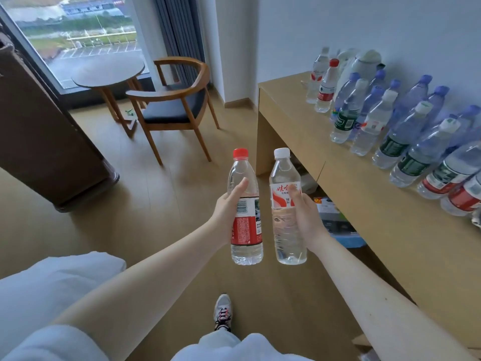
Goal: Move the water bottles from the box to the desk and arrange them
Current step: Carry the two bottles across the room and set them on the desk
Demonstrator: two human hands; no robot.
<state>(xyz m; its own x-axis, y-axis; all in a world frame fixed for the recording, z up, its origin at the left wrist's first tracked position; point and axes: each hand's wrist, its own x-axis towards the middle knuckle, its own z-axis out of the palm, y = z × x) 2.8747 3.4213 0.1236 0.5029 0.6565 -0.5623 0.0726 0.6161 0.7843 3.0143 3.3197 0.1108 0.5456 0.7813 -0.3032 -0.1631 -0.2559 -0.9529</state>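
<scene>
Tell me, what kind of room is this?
Probably a hotel room or a bedroom: a wooden armchair stands beside a small round table by the big window, and a long desk runs along the wall.

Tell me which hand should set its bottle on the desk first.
Probably the right hand: its white-capped bottle hangs nearer the desk; the left hand, holding the red-capped bottle, is farther off.

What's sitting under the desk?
Partly seen under the desk: a white object, a printed carton and a blue-edged package. The desk top and the right hand cover the rest; what else lies there cannot be told.
</scene>
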